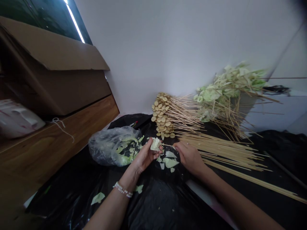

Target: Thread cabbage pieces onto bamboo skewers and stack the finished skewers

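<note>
In the middle of the head view my left hand (pixel 146 155) is closed around a small bunch of pale cabbage leaves (pixel 155 144). My right hand (pixel 189 156) pinches a thin wooden skewer (pixel 168 145), whose other end meets the cabbage. Whether the tip has gone through the leaves is hidden. Just below, between the hands, loose cabbage pieces (pixel 170 162) lie on black plastic sheeting (pixel 155 204). Left of my left hand, a clear plastic bag (pixel 103 147) lies with its mouth open and cabbage scraps (pixel 128 153) in and around it.
Beyond my hands is a stack of skewers tipped with round pale slices (pixel 163 115). Bare skewers (pixel 230 150) lie in rows at the right. Skewered cabbage (pixel 230 83) is heaped against the wall at the back right. A cardboard box (pixel 69 86) stands on a wooden surface (pixel 91 118) at the left.
</note>
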Available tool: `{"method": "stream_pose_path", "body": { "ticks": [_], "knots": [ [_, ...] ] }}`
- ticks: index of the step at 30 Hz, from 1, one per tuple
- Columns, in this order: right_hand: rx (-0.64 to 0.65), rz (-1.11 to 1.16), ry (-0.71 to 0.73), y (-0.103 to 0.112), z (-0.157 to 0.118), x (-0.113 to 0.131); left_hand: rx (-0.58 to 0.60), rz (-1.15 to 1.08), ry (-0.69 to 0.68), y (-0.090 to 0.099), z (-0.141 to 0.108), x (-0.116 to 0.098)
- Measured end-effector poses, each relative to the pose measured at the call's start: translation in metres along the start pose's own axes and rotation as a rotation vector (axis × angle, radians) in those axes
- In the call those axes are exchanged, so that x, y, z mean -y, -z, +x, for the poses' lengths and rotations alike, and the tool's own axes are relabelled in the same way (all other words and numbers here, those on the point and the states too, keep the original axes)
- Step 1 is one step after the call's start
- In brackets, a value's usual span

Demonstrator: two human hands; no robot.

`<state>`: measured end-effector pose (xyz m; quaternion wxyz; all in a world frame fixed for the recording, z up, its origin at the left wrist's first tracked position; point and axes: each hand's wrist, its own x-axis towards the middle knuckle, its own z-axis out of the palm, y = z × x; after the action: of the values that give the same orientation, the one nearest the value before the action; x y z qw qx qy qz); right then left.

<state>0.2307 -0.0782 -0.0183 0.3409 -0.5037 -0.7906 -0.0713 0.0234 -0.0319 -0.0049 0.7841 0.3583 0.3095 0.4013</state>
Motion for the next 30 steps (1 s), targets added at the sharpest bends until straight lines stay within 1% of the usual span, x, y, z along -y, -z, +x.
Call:
{"method": "stream_pose_path", "body": {
  "ticks": [3,6,10,14,18,23,30],
  "knots": [
    [0.0,0.008,-0.015,0.0,0.0,0.0,-0.016,0.019,-0.033,-0.001,-0.001,0.0],
    [0.003,-0.032,-0.003,0.0,0.0,-0.001,-0.043,0.02,-0.03,-0.001,0.0,0.001],
    [-0.012,-0.051,0.01,0.0,-0.001,-0.001,-0.115,-0.011,-0.042,0.001,0.003,0.0],
    [-0.026,-0.044,0.021,0.001,-0.001,-0.001,-0.164,0.036,-0.079,0.002,0.005,-0.001],
    [-0.033,-0.06,0.02,0.001,-0.001,-0.001,-0.143,0.099,-0.102,-0.001,0.003,0.001],
    [-0.003,-0.095,0.022,0.0,-0.002,0.0,-0.069,0.168,-0.146,-0.004,0.001,0.005],
    [0.052,-0.133,0.015,-0.002,-0.003,0.003,-0.085,0.321,-0.186,-0.001,0.004,0.009]
  ]
}}
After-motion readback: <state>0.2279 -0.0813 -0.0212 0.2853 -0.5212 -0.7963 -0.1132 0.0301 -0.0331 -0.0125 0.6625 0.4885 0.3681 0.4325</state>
